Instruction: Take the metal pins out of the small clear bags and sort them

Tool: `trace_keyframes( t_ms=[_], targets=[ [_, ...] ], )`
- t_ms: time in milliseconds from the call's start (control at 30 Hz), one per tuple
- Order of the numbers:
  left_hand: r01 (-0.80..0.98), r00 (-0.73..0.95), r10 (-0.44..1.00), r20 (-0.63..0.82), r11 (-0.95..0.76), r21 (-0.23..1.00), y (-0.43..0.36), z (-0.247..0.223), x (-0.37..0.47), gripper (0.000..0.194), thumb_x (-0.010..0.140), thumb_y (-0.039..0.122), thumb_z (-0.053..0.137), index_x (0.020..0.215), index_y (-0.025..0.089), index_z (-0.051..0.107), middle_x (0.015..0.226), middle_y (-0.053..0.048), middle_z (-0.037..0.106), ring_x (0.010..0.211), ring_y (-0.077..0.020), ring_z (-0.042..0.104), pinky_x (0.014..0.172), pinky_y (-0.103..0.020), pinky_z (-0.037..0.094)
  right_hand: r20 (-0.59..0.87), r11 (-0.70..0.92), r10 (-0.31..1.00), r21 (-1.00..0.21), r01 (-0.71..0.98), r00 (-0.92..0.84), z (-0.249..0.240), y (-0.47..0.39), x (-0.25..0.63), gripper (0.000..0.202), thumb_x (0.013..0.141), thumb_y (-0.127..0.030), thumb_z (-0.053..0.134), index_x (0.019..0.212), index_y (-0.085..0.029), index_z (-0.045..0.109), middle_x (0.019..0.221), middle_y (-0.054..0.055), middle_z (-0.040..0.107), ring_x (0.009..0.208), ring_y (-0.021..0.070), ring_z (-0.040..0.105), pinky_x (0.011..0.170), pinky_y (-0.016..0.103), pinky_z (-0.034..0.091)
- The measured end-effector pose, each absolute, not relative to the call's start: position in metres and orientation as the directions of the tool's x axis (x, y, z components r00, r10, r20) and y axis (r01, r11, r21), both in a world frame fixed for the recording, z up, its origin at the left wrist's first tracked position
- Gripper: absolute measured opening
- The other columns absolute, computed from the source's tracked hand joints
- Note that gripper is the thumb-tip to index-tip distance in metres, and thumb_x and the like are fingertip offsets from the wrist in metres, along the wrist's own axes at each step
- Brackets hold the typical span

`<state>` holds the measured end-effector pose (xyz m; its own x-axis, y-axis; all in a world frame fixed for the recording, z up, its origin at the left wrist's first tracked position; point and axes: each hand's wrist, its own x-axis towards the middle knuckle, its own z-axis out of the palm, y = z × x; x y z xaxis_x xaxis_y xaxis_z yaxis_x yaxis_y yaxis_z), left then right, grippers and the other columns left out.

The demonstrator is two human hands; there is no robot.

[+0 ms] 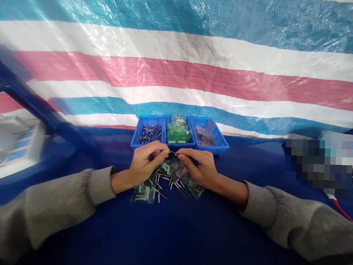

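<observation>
- tarp (178, 76), 12 o'clock: fat blue, white, pinky-red stripes
- table (173, 233), 6: deep navy
- bins (218, 148): brighter blue, tbh
- bits (181, 189), 6ish: mostly silvery
- sleeves (61, 205), 4 and 8: plain grey

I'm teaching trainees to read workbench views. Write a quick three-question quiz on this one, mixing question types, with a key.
1. Multiple choice: what do the left hand and right hand hold between their fingertips?
A) a clear plastic packet
B) a thin dark metal rod
C) a red cable

2. True or false: the middle one of the three blue plastic bins holds green-tinted plastic packets.

3. Fill in: among the bins, loose slim metal pieces lie in the ____ one.

Key: 1. B; 2. true; 3. left
</observation>
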<state>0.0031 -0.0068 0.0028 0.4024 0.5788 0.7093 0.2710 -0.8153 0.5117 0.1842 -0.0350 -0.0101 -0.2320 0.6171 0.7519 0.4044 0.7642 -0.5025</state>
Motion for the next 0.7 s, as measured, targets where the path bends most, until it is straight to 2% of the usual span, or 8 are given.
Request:
trace_keyframes(
  t_ms=[300, 500, 700],
  targets=[
    [0.261, 0.404, 0.567, 0.718, -0.823, 0.504, -0.0069, 0.0038, 0.0035, 0.015, 0.086, 0.021, 0.051, 0.075, 0.015, 0.059, 0.067, 0.0, 0.06, 0.047, -0.0042, 0.045, 0.044, -0.017, 0.038, 0.772, 0.782, 0.592, -0.48, 0.398, -0.231, -0.0102, -0.0357, 0.1841, 0.016, 0.088, -0.021, 0.048, 0.086, -0.017, 0.063, 0.068, 0.001, 0.068, 0.054, 0.0088, 0.061, 0.053, 0.02, 0.05],
    [0.264, 0.413, 0.547, 0.728, -0.837, 0.479, -0.0059, 0.0028, 0.0033, 0.016, 0.086, 0.021, 0.052, 0.073, 0.015, 0.059, 0.07, -0.001, 0.063, 0.052, -0.0054, 0.049, 0.048, -0.018, 0.042, 0.769, 0.774, 0.597, -0.478, 0.415, -0.23, -0.0083, -0.0357, 0.1841, 0.018, 0.089, -0.022, 0.046, 0.085, -0.016, 0.062, 0.067, 0.001, 0.068, 0.054, 0.0082, 0.06, 0.052, 0.018, 0.048],
    [0.242, 0.414, 0.55, 0.725, -0.834, 0.495, -0.0059, 0.0033, 0.0033, 0.014, 0.086, 0.02, 0.052, 0.075, 0.014, 0.059, 0.066, 0.0, 0.06, 0.045, -0.0032, 0.043, 0.042, -0.016, 0.037, 0.772, 0.782, 0.589, -0.468, 0.412, -0.241, -0.009, -0.0351, 0.1841, 0.017, 0.088, -0.022, 0.048, 0.085, -0.015, 0.063, 0.069, 0.001, 0.068, 0.055, 0.0078, 0.061, 0.054, 0.017, 0.049]
  ],
)
